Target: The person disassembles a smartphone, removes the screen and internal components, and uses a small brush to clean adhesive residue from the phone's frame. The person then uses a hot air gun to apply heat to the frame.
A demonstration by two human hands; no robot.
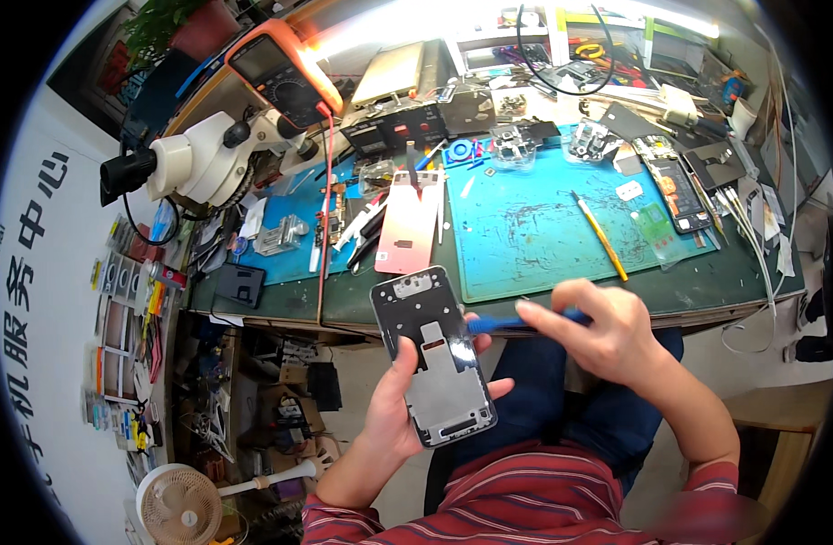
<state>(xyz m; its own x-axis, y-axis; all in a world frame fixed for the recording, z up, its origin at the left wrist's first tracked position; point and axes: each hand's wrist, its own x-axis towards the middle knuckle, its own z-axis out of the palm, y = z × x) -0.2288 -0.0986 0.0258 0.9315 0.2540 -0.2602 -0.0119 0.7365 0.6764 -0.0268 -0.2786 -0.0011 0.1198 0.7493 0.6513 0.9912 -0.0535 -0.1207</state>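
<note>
My left hand (396,404) grips a phone screen assembly (448,391) by its lower edges, thumb on one side and fingertips on the other. Its inner side faces up, black at the top with a bare grey metal plate below, and it tilts above my lap in front of the bench. Between thumb and fingers, my right hand (607,331) pinches a slim blue tool (502,322). The tool's tip points left and lies at the assembly's right edge; whether it touches is hard to tell, and its exact kind does not show.
A blue work mat (516,245) covers the bench, with a yellow pen-like tool (602,238) on it. A pink phone back (407,222) lies at its left. Further out are an opened phone (680,195), a microscope (194,163), an orange multimeter (285,73) and a fan (180,504).
</note>
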